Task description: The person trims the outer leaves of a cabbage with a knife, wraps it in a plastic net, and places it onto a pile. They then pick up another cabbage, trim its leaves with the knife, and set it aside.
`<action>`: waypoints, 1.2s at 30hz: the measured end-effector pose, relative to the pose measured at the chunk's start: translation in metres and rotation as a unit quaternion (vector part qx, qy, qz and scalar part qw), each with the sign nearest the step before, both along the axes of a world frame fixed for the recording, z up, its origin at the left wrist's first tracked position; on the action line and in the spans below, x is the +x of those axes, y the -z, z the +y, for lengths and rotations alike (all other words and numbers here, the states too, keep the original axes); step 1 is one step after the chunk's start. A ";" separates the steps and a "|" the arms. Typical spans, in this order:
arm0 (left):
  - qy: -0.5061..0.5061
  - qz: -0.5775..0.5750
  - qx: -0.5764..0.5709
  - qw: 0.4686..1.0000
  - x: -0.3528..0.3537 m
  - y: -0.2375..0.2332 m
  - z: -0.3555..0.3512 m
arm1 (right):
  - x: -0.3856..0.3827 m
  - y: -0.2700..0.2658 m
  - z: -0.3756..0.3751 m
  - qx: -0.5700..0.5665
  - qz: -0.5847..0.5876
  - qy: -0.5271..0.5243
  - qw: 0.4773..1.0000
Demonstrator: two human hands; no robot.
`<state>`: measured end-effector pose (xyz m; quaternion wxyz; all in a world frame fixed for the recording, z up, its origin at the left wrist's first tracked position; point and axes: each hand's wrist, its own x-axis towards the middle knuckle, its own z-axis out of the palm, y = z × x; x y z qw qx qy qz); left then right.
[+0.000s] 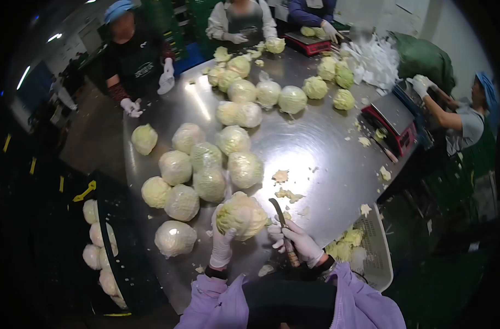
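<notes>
While the left hand (223, 241) cups a pale cabbage head (243, 216) from its near left side, the right hand (304, 244) is closed about the handle of a knife (278, 210), the slightly curved blade pointing away from the wearer and standing just beside the head. The cabbage head lies at the near edge of the bench (307, 145); whether it rests on the metal or is lifted clear cannot be told from this steep angle. The step in hand is judged to be the trimming of outer leaf or stem; the next move would call for a steady left hold, with the blade kept clear of the gloved fingers. Materials: brushed, reflective metal (bench); crinkled, veined leaf, roughly globular (cabbage head); glossy, taut film over rounded heads (wrapped cabbages (176, 238)); limp, ragged flakes (trimmings (280, 176)); perforated, rigid white wall (basket (380, 233)), enclosing loose yellow-green leaves (343, 248).
</notes>
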<state>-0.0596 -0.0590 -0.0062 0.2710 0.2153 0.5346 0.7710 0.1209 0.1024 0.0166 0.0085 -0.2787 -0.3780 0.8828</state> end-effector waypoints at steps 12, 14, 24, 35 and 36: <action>0.125 0.403 -0.234 0.876 0.053 0.022 0.016 | 0.038 0.096 0.027 0.388 -0.025 -0.011 0.921; 0.161 0.493 -0.277 0.809 0.044 -0.009 0.035 | 0.043 0.085 0.025 0.423 -0.019 -0.007 0.906; 0.262 0.375 -0.339 0.822 0.073 0.003 0.068 | 0.091 0.046 0.001 0.665 -0.134 -0.013 0.734; 0.222 0.523 -0.351 0.744 0.114 0.002 0.068 | 0.102 0.037 -0.009 0.620 -0.232 -0.083 0.745; 0.223 0.524 -0.348 0.745 0.113 0.001 0.067 | 0.104 0.039 -0.011 0.616 -0.243 -0.084 0.744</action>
